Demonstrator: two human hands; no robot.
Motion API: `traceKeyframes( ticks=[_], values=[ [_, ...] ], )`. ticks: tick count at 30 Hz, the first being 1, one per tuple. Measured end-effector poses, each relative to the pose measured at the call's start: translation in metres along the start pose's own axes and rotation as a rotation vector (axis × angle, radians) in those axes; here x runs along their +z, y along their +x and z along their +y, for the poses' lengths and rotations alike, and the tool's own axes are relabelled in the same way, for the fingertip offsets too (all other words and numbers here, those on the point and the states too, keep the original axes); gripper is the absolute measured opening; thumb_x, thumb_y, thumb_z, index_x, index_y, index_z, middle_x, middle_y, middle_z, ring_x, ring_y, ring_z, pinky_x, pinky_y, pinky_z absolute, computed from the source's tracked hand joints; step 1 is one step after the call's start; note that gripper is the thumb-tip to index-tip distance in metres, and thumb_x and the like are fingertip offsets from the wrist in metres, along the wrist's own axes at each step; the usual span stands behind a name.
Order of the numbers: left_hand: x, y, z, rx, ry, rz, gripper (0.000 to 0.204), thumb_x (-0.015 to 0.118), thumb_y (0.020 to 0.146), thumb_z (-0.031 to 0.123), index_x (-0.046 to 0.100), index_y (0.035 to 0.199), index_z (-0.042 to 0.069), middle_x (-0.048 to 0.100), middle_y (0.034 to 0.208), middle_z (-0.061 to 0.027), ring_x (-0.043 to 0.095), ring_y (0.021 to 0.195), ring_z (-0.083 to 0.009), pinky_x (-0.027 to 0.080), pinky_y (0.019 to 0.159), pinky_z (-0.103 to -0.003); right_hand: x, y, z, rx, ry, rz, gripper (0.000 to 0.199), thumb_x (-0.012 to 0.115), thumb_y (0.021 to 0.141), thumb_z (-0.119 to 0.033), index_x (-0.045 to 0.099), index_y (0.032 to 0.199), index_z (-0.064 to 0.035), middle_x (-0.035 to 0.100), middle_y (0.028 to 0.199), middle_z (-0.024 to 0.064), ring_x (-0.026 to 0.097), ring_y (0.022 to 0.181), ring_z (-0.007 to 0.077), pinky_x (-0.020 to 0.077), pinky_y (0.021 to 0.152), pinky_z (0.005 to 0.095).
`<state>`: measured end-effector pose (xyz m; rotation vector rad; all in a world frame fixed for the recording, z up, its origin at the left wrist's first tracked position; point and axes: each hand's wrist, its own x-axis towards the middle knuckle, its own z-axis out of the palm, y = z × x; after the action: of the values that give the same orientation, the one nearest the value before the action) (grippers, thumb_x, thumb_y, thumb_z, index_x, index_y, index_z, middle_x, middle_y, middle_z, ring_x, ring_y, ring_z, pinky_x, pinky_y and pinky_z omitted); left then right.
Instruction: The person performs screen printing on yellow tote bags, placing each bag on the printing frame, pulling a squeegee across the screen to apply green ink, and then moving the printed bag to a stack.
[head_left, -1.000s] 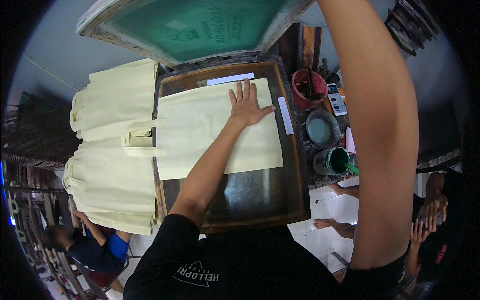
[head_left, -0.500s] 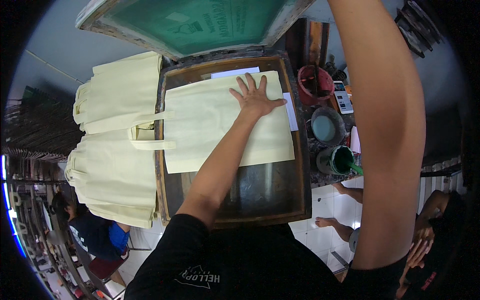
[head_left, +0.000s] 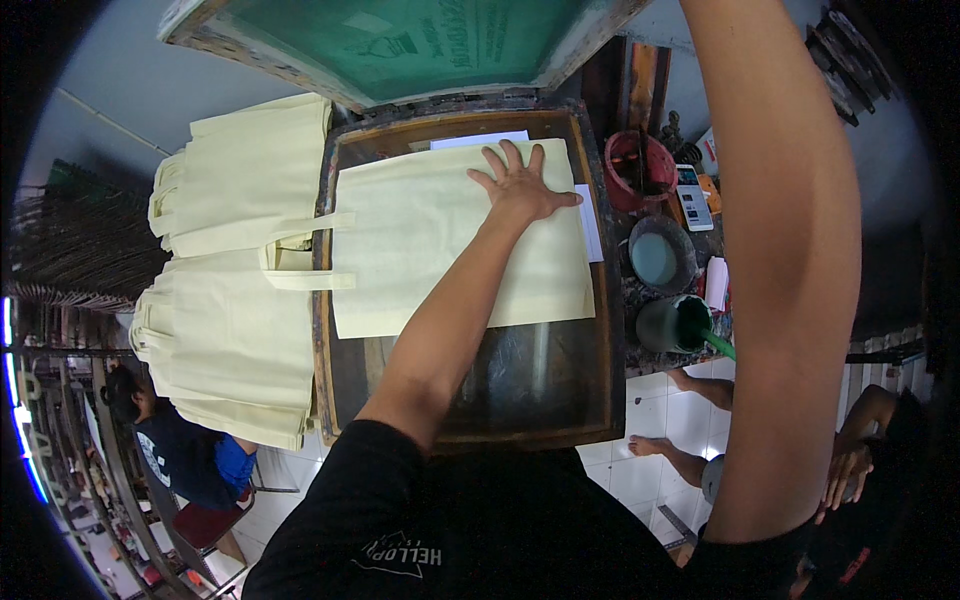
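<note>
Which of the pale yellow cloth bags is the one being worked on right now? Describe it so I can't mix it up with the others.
Find the dark wooden-framed printing table below the raised green mesh screen. One pale yellow cloth tote bag lies flat on it, handles pointing left over the frame edge. Unlike the stacked yellow bags beside the table, it lies alone, with the left hand pressed flat on it.

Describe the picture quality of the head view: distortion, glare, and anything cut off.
Head view: strong fisheye bend, so the wooden frame edges curve and the corners go black; a soft sheen shows on the dark glass below the cream bag; the left hand on the bag is sharp; the right arm looms large and runs out of the top edge, hand unseen.
</note>
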<state>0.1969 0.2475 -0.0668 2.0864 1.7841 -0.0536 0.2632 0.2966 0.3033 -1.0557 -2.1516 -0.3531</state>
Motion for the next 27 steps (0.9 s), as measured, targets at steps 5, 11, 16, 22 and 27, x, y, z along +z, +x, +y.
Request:
traceKeyframes(
  ticks=[5,11,16,22,27],
  values=[
    [-0.017,0.003,-0.002,0.058,0.017,-0.004,0.136,0.067,0.064,0.089,0.016,0.165,0.011,0.012,0.166,-0.0282,-0.002,0.154,-0.0530,0.006,0.116,-0.073,-0.007,-0.026,-0.023,0.069,0.002,-0.013,0.040,0.078,0.085,-0.030,0.077,0.102,0.0065,0.075,0.095,0.0272,0.072,0.082,0.0370,0.0560,0.081,0.0444],
    [-0.066,-0.111,-0.061,0.491,-1.261,0.338,0.075,0.073,0.091,0.049,0.051,0.135,-0.007,0.059,0.136,-0.0285,0.062,0.121,-0.0313,0.050,0.100,-0.040,-0.006,-0.123,-0.101,0.305,0.136,-0.195,0.036,0.068,0.095,-0.035,0.074,0.095,0.0006,0.071,0.080,0.0168,0.066,0.070,0.0288,0.0538,0.066,0.0414],
    [-0.029,-0.271,-0.138,0.329,-1.613,0.142,0.031,0.065,0.100,0.023,0.068,0.109,-0.007,0.076,0.091,-0.0168,0.073,0.079,-0.0219,0.056,0.076,-0.034,0.034,-0.262,-0.144,0.222,0.152,-0.088,0.028,0.072,0.090,-0.033,0.068,0.087,-0.0059,0.066,0.079,0.0124,0.065,0.074,0.0308,0.0527,0.066,0.0441],
    [0.070,-0.301,-0.151,-0.099,-1.664,-0.016,0.027,0.067,0.100,0.023,0.069,0.092,-0.003,0.074,0.082,-0.0140,0.067,0.062,-0.0162,0.052,0.061,-0.028,0.116,-0.354,-0.160,0.076,0.141,-0.236,0.027,0.078,0.086,-0.025,0.065,0.082,-0.0025,0.066,0.079,0.0118,0.064,0.070,0.0300,0.0506,0.062,0.0402],
    [0.073,-0.302,-0.159,-0.139,-1.651,-0.120,0.029,0.067,0.100,0.024,0.069,0.090,-0.003,0.072,0.077,-0.0119,0.066,0.059,-0.0147,0.051,0.058,-0.026,0.114,-0.333,-0.145,0.119,0.243,-0.287,0.030,0.076,0.087,-0.029,0.064,0.080,-0.0023,0.064,0.076,0.0119,0.065,0.071,0.0310,0.0507,0.063,0.0413]
  ],
)
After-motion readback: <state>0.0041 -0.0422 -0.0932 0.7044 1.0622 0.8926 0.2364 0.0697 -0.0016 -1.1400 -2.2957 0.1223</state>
